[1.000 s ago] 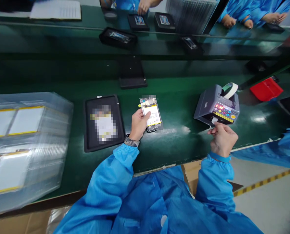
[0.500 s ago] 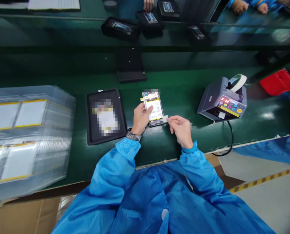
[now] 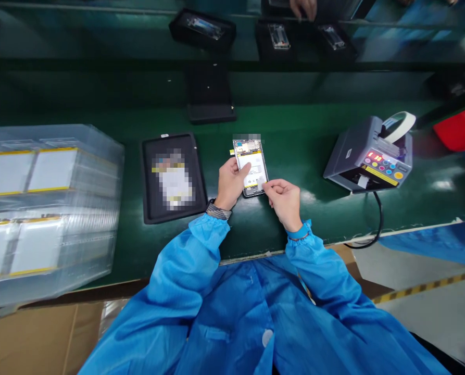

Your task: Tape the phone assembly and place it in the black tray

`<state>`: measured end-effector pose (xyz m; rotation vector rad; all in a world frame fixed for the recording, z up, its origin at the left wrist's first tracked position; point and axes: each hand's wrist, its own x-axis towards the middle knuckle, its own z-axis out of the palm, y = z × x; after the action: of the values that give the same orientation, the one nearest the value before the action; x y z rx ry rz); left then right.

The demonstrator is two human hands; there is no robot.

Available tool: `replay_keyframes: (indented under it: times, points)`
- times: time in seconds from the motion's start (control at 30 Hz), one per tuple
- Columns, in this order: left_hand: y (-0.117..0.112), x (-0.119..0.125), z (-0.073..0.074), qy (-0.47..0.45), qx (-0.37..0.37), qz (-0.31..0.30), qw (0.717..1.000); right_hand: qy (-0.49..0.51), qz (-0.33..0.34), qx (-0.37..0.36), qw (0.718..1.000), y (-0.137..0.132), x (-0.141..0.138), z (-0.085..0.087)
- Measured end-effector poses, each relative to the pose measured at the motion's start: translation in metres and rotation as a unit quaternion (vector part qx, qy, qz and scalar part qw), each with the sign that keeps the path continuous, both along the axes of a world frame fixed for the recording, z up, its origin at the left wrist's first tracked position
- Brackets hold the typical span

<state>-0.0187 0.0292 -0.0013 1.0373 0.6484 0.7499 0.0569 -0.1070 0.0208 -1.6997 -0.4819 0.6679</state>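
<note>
An opened phone [image 3: 249,145] with its circuit board and white battery [image 3: 251,169] exposed is held by my left hand [image 3: 231,185]. The thumb presses on the battery and the fingers wrap the phone's left side. A small piece of white tape [image 3: 261,186] lies against the battery's lower right corner. My right hand [image 3: 285,200] pinches the tape's outer end at the phone's lower right edge. Left of the phone is a black tray [image 3: 150,200] with a blurred-out item in it.
A grey tape dispenser [image 3: 349,156] stands right, with a tape roll [image 3: 404,127] on top and a strip poking out. Far left, a clear plastic tray [image 3: 113,208] holds several batteries. Behind are a black tray [image 3: 211,99], phone trays [image 3: 203,34], a co-worker's hand [image 3: 304,8] and a red bin [image 3: 461,127].
My right hand has brought the tape from beside the phone's edge in over the battery's lower right corner. Phone trays at the back have shifted right. The view has moved slightly.
</note>
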Motion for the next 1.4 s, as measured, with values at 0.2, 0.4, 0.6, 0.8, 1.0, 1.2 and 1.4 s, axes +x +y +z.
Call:
replay_keyframes:
  times: [0.2, 0.4, 0.6, 0.8, 1.0, 1.2, 1.4]
  points:
    - [0.000, 0.000, 0.000, 0.004, 0.003, 0.000, 1.000, -0.026, -0.011, 0.001, 1.000, 0.001, -0.002, -0.002]
    - [0.000, 0.000, 0.000, 0.004, 0.008, -0.001, 1.000, -0.044, -0.014, -0.003, 0.999, 0.001, -0.002, -0.004]
    - [-0.001, 0.000, -0.001, 0.006, 0.006, 0.008, 1.000, -0.094, 0.002, -0.034, 0.995, 0.001, -0.002, -0.009]
    - [0.000, -0.001, 0.001, 0.007, 0.001, 0.004, 1.000, -0.133, 0.015, -0.038, 0.990, 0.002, 0.003, -0.010]
    - [0.001, -0.002, 0.004, -0.013, -0.021, -0.013, 1.000, 0.005, 0.068, -0.016, 0.998, 0.000, 0.026, -0.002]
    - [0.000, -0.002, 0.006, -0.041, -0.022, -0.022, 0.999, 0.109, 0.198, -0.006, 0.974, 0.008, 0.032, 0.004]
    - [0.002, -0.004, 0.010, -0.032, -0.005, -0.013, 0.999, 0.122, 0.240, -0.010, 0.963, 0.023, 0.038, 0.010]
